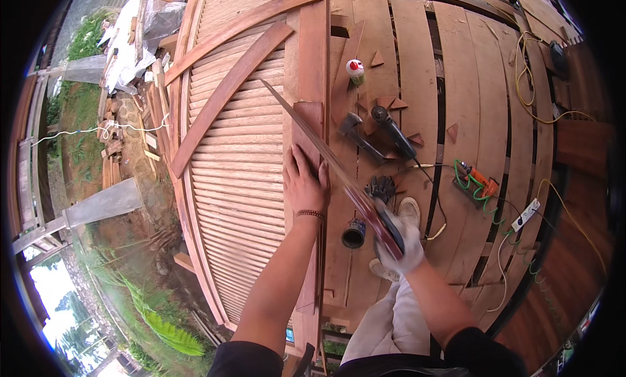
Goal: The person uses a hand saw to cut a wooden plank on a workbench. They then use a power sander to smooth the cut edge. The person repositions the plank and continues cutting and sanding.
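A long handsaw (319,144) runs from my right hand (408,245) up and to the left. That hand wears a pale glove and is closed round the saw's dark red handle. Its blade lies across the upper right part of a reddish-brown board (309,114), which rests on the frame of a louvred wooden panel (238,198). My left hand (305,187), bare with a bracelet at the wrist, presses on the board below the blade, fingers spread and thumb apart. Two loose slats (228,100) lie slantwise over the louvres farther off.
On the plank floor (450,71) are an angle grinder (393,130), a hammer-like tool (357,137), a white bottle (355,69), a dark can (353,233), black glove (381,188), wood offcuts (394,103), an orange tool (481,179) and a power strip (525,214) with cords.
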Available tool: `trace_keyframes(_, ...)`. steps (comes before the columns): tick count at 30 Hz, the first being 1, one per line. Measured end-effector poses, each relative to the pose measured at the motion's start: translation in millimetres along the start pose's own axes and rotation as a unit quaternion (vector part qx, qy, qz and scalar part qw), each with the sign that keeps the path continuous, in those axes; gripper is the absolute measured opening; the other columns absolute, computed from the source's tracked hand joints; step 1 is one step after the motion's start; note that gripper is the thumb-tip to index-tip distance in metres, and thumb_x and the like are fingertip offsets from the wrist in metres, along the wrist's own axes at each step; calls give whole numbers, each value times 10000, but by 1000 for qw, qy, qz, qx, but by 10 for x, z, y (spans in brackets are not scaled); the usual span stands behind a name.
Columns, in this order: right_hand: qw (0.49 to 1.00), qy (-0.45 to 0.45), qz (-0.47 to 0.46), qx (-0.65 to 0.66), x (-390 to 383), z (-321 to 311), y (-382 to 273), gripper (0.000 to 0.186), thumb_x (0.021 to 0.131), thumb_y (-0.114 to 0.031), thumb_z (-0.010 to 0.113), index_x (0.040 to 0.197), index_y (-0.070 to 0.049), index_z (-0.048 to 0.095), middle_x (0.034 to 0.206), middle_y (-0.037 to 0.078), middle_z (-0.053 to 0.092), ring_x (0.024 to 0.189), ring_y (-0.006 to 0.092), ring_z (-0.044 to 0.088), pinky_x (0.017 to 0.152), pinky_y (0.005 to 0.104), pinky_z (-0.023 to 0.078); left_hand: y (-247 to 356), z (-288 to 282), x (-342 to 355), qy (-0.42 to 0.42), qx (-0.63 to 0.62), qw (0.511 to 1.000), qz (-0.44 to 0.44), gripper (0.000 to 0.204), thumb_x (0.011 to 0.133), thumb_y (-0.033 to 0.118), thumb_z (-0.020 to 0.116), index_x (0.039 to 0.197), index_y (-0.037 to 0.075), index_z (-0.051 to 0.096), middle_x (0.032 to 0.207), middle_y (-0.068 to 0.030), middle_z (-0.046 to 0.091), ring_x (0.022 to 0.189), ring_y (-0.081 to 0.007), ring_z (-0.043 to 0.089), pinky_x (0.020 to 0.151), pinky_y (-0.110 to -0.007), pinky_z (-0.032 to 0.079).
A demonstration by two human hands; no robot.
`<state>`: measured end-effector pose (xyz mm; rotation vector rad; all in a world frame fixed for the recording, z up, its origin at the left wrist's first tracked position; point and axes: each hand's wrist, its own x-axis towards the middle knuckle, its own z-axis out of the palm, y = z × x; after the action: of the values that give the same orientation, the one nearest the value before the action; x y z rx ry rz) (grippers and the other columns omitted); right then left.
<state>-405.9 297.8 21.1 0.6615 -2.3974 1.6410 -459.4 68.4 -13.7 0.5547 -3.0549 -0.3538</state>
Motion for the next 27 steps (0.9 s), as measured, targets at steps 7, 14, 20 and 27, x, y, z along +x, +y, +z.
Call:
trace_keyframes(7,999,-26,-4,30,408,341,202,644,728,-9,753,1341,55,569,1169,212,695,887,384,716,726,436,567,6,9,32,7,-6,1000,4,817,936,372,654,1578,4,308,1548,-233,410,1389,-413,436,1147,-473,376)
trace_keyframes(14,938,-97,279,181,-271,-230,-168,526,919,-70,578,1431,28,507,1329,217,633,1042,332,699,822,386,598,43,-53,27,-17,-18,999,-33,838,918,363,681,1584,14,309,1554,-212,413,1391,-398,436,1145,-484,366)
trace_keyframes(20,996,-40,57,51,684,502,155,514,729,-7,721,1231,31,617,1239,234,662,792,384,696,672,424,583,21,-16,10,5,-17,1000,-20,834,926,385,666,1589,27,308,1557,-203,414,1386,-384,449,1137,-477,373)
trace_keyframes(27,975,-126,172,61,-303,-309,-127,533,892,-65,643,1406,30,544,1286,177,673,1076,271,715,904,345,579,-37,95,-4,33,9,999,-30,879,923,444,654,1574,-29,299,1507,-231,469,1359,-393,473,1130,-485,381)
